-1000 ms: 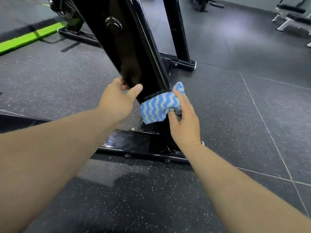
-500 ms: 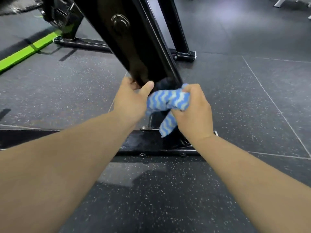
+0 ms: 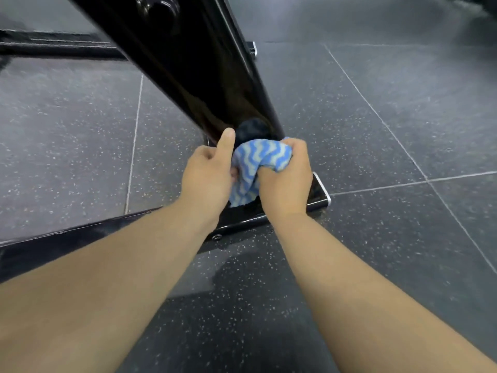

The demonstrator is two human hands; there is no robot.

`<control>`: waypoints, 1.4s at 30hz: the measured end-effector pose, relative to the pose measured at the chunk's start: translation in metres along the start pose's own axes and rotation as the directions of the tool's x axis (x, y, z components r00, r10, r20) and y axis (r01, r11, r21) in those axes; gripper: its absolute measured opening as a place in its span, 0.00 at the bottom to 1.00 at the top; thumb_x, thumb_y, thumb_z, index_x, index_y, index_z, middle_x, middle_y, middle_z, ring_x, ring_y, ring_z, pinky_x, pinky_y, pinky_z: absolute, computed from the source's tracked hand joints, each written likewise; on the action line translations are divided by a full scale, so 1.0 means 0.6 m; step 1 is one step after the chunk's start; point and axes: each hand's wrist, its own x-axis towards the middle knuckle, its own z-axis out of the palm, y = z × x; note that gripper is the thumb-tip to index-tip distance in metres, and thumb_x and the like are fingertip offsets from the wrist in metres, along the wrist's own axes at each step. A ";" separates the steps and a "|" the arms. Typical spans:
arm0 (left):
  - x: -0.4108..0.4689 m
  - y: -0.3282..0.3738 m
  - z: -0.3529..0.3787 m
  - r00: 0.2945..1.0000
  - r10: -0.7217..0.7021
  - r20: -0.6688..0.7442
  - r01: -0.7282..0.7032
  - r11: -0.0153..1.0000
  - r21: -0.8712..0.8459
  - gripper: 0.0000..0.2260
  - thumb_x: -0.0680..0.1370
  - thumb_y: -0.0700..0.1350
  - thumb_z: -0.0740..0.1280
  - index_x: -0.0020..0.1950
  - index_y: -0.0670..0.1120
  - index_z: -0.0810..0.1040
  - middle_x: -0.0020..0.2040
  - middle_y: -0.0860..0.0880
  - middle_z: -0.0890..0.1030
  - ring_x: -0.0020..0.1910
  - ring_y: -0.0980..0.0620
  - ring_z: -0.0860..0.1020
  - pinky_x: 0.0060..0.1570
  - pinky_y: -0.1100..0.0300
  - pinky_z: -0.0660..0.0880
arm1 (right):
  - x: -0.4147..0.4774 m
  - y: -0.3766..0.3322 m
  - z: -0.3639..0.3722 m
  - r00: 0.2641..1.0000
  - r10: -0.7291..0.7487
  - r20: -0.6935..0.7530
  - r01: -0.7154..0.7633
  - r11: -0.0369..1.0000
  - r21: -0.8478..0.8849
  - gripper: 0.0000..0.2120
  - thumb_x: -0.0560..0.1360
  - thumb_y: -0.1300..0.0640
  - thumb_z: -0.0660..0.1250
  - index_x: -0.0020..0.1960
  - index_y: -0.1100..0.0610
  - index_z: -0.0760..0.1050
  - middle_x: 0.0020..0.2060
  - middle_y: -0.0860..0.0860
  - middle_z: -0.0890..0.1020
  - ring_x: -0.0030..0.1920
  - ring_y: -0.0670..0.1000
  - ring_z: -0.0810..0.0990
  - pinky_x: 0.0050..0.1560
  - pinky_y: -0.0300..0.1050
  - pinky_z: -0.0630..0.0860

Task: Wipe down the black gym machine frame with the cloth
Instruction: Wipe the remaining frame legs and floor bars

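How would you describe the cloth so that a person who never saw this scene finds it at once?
A slanted black frame runs down to a base bar on the dark floor. At that joint the cloth sits bunched beside the left hand, gripped by the right hand. It alone is pale and patterned: blue and white wavy stripes among black metal.

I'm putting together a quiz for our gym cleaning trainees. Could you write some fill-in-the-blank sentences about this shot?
1. The cloth has wavy stripes of white and ____.
2. The right hand grips it at the ____ end of the slanted black post.
3. On the left hand, the ____ points up against the post.

Missing words: blue; lower; thumb.
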 end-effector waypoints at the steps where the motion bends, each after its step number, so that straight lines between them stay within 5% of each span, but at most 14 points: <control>1: -0.005 -0.005 0.001 1.000 -0.004 -0.001 0.004 0.999 0.036 0.25 0.68 0.69 0.61 0.40 0.46 0.74 0.46 0.41 0.83 0.49 0.42 0.81 0.56 0.43 0.76 | 0.002 0.011 0.000 0.997 0.075 -0.029 -0.076 0.997 -0.007 0.15 0.70 0.65 0.61 0.44 0.44 0.65 0.46 0.49 0.78 0.46 0.48 0.76 0.48 0.43 0.74; 6: -0.024 -0.047 0.035 0.998 -0.011 0.054 -0.003 0.970 0.243 0.14 0.78 0.60 0.60 0.45 0.50 0.76 0.44 0.55 0.80 0.47 0.54 0.79 0.53 0.57 0.75 | 0.039 0.076 0.000 0.826 0.555 -0.100 -0.525 0.821 0.223 0.16 0.68 0.61 0.59 0.55 0.56 0.71 0.56 0.57 0.79 0.52 0.56 0.79 0.53 0.47 0.76; 9: -0.024 -0.061 0.075 0.985 0.057 0.160 -0.114 0.921 0.374 0.04 0.78 0.49 0.64 0.46 0.51 0.78 0.42 0.57 0.81 0.41 0.61 0.78 0.38 0.73 0.70 | 0.043 0.073 0.003 0.931 0.364 -0.010 -0.346 0.893 0.287 0.24 0.72 0.61 0.57 0.67 0.52 0.72 0.66 0.48 0.74 0.66 0.49 0.73 0.66 0.45 0.69; 11: -0.015 -0.062 0.095 0.976 0.151 0.159 -0.201 0.905 0.374 0.04 0.78 0.44 0.64 0.45 0.52 0.76 0.42 0.57 0.81 0.42 0.63 0.79 0.41 0.74 0.72 | 0.057 0.089 -0.010 0.978 0.203 0.055 -0.210 0.919 0.332 0.25 0.78 0.65 0.55 0.70 0.45 0.70 0.66 0.43 0.72 0.63 0.41 0.72 0.65 0.39 0.68; 13: -0.002 -0.060 0.104 0.968 0.204 0.143 -0.242 0.903 0.354 0.04 0.78 0.43 0.64 0.46 0.53 0.75 0.44 0.57 0.82 0.44 0.61 0.80 0.48 0.67 0.75 | 0.091 0.140 -0.029 0.967 0.214 0.140 -0.244 0.935 0.257 0.27 0.78 0.64 0.54 0.71 0.40 0.67 0.64 0.38 0.72 0.56 0.35 0.73 0.60 0.34 0.67; 17: -0.008 -0.066 0.113 0.904 0.281 0.323 -0.398 0.827 0.396 0.09 0.79 0.43 0.64 0.57 0.52 0.72 0.55 0.57 0.79 0.53 0.65 0.76 0.53 0.73 0.71 | 0.149 0.219 -0.067 0.842 0.406 0.354 -0.391 0.913 -0.118 0.25 0.80 0.60 0.54 0.74 0.42 0.63 0.58 0.44 0.73 0.55 0.45 0.72 0.55 0.39 0.69; 19: -0.001 -0.057 0.134 0.743 0.490 0.456 -0.666 0.614 0.424 0.12 0.78 0.39 0.61 0.60 0.48 0.75 0.60 0.53 0.77 0.58 0.60 0.74 0.63 0.68 0.67 | 0.178 0.228 -0.079 0.794 0.445 0.413 -0.415 0.894 -0.167 0.22 0.80 0.57 0.57 0.72 0.45 0.66 0.54 0.43 0.74 0.49 0.43 0.74 0.44 0.34 0.69; 21: 0.029 -0.047 0.164 0.444 0.644 0.623 -0.867 0.133 0.481 0.18 0.76 0.39 0.56 0.62 0.42 0.77 0.64 0.47 0.77 0.64 0.53 0.71 0.69 0.64 0.59 | 0.194 0.236 -0.085 0.800 0.408 0.441 -0.388 0.911 -0.140 0.28 0.77 0.61 0.57 0.74 0.44 0.63 0.57 0.42 0.77 0.53 0.43 0.77 0.48 0.35 0.71; 22: 0.042 -0.043 0.181 0.338 0.579 0.742 -0.854 -0.142 0.500 0.22 0.75 0.42 0.53 0.67 0.42 0.73 0.67 0.45 0.74 0.68 0.50 0.69 0.72 0.58 0.54 | 0.193 0.247 -0.089 0.813 0.396 0.428 -0.389 0.915 -0.107 0.31 0.75 0.64 0.56 0.75 0.43 0.59 0.59 0.43 0.77 0.55 0.44 0.77 0.51 0.38 0.73; 23: 0.053 -0.043 0.196 0.330 0.405 0.853 -0.808 -0.346 0.477 0.25 0.77 0.44 0.52 0.74 0.43 0.65 0.72 0.45 0.69 0.72 0.47 0.65 0.73 0.53 0.49 | 0.188 0.255 -0.097 0.816 0.397 0.420 -0.421 0.906 -0.037 0.35 0.75 0.66 0.56 0.77 0.43 0.54 0.61 0.44 0.77 0.56 0.45 0.78 0.53 0.40 0.74; 26: 0.077 -0.079 0.235 0.449 -0.056 0.892 -0.721 -0.611 0.325 0.28 0.82 0.54 0.52 0.78 0.55 0.41 0.74 0.49 0.63 0.71 0.45 0.62 0.72 0.46 0.49 | 0.162 0.275 -0.126 0.775 0.406 0.485 -0.598 0.719 0.354 0.40 0.77 0.73 0.55 0.78 0.43 0.45 0.71 0.49 0.70 0.62 0.50 0.77 0.57 0.44 0.77; 30: 0.102 -0.093 0.287 0.487 -0.024 0.873 -0.660 -0.665 0.350 0.18 0.81 0.50 0.58 0.70 0.51 0.63 0.64 0.48 0.67 0.60 0.46 0.68 0.54 0.50 0.62 | 0.152 0.309 -0.161 0.755 0.564 0.334 -0.634 0.501 0.589 0.42 0.73 0.81 0.49 0.76 0.45 0.56 0.76 0.49 0.60 0.69 0.54 0.70 0.65 0.52 0.72; 35: 0.104 -0.141 0.356 0.543 -0.146 0.827 -0.710 -0.605 0.360 0.16 0.80 0.44 0.58 0.67 0.46 0.64 0.63 0.44 0.70 0.60 0.44 0.73 0.53 0.53 0.65 | 0.122 0.343 -0.181 0.747 0.632 0.207 -0.647 0.618 0.447 0.32 0.75 0.74 0.57 0.73 0.49 0.63 0.68 0.47 0.70 0.62 0.50 0.74 0.63 0.50 0.75; 42: 0.087 -0.097 0.370 0.693 -0.184 0.697 -0.522 -0.795 0.309 0.21 0.80 0.56 0.58 0.69 0.48 0.69 0.66 0.46 0.70 0.64 0.45 0.70 0.62 0.49 0.63 | 0.135 0.304 -0.169 0.727 0.685 0.050 -0.626 0.631 0.458 0.18 0.76 0.67 0.60 0.61 0.50 0.69 0.52 0.53 0.78 0.43 0.48 0.79 0.51 0.44 0.79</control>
